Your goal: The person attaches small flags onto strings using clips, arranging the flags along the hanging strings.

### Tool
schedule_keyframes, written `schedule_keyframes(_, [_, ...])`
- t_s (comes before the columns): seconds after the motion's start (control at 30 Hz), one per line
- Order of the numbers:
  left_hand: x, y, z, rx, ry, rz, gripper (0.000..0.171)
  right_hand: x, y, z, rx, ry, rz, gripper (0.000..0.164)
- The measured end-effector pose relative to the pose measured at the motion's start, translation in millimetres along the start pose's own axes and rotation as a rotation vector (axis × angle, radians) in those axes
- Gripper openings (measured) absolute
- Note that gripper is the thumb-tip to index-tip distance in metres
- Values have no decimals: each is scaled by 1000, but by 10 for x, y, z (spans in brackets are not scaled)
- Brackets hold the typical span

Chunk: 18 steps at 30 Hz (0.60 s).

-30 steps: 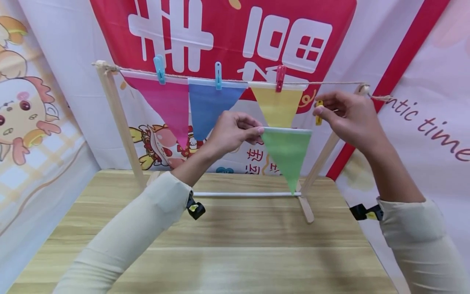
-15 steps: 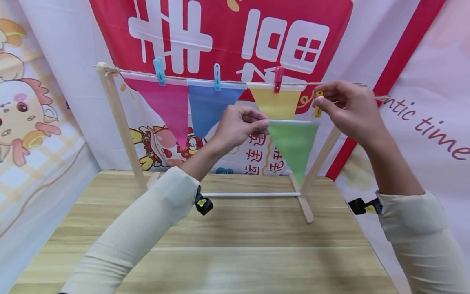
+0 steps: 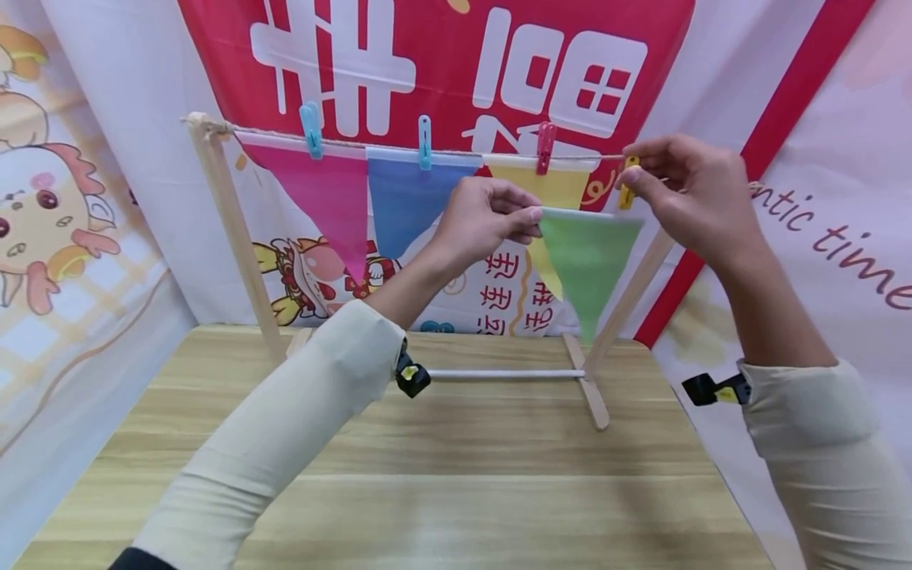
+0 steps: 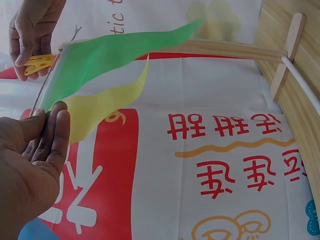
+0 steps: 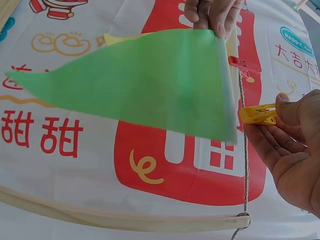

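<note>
A green triangular pennant (image 3: pixel 590 257) with a white top edge hangs from my left hand (image 3: pixel 492 214), which pinches its upper left corner. The pennant overlaps part of the yellow pennant (image 3: pixel 518 176) behind it. My right hand (image 3: pixel 701 198) pinches a yellow clothespin (image 5: pixel 260 115) between thumb and fingers, close to the twine (image 5: pixel 245 165). In the right wrist view, the green pennant's white edge lies beside the twine, apart from the clothespin. Pink (image 3: pixel 321 182) and blue (image 3: pixel 416 198) pennants hang further left on the line.
Blue clothespins (image 3: pixel 425 142) and a red clothespin (image 3: pixel 545 148) hold the hung pennants. The twine runs between wooden posts (image 3: pixel 235 237), joined low down by a white rod (image 3: pixel 506 374). The stand rests on a wood-grain table (image 3: pixel 456 491), before a printed backdrop (image 3: pixel 456 63).
My left hand has lifted the green pennant up and to the right, nearer the twine. The right hand has risen slightly with the yellow clothespin.
</note>
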State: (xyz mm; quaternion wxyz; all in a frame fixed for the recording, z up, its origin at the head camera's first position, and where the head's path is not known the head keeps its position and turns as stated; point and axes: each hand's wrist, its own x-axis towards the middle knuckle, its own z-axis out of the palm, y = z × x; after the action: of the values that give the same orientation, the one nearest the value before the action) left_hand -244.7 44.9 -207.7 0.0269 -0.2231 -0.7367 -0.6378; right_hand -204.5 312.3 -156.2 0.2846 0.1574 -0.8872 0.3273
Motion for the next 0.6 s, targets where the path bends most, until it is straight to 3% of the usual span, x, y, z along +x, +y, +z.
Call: schedule_keyframes(0.6, [154, 87, 217, -101, 61, 53, 20, 168, -80, -94, 58, 105, 18, 39])
